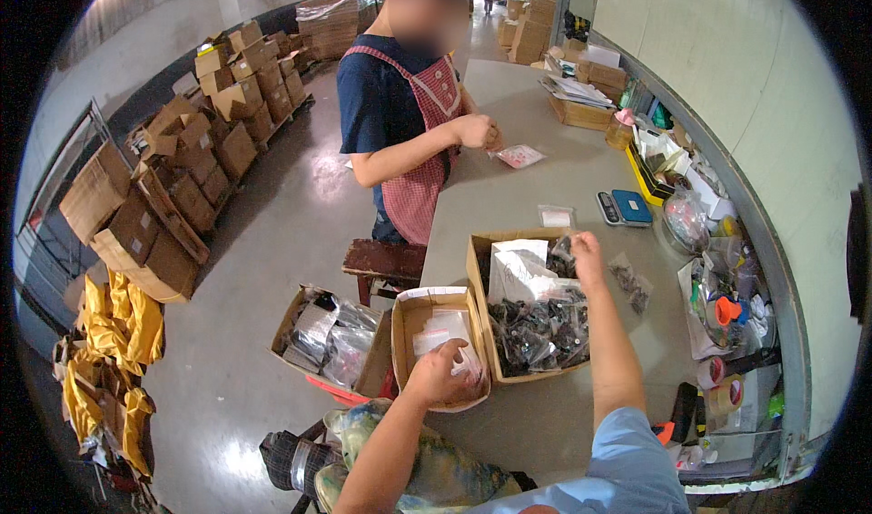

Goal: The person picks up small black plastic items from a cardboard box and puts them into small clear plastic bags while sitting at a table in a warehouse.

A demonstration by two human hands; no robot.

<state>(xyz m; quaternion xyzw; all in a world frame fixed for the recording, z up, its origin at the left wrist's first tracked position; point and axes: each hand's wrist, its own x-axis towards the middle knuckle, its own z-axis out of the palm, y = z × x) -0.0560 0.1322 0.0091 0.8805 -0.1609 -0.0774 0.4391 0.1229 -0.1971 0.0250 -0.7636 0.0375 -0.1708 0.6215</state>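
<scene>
My left hand (440,375) is over a small cardboard box (401,319) of flat clear plastic bags (443,330). Its fingers are curved and apart, close to the bags at the near end. My right hand (588,258) is at the far right corner of a larger cardboard box (536,375), its fingers closed on a small clear bag of dark parts (563,248). That larger box holds many bagged black pieces (536,332) and a white paper sheet (516,273). On the table to its right lies another bag of dark parts (630,282).
A co-worker in a checked apron (413,187) handles a bag with red contents (519,156) across the table (509,87). A blue scale (625,208), tape rolls (725,394) and clutter line the right edge. A third box (363,369) stands left; stacked cartons (195,151) lie beyond.
</scene>
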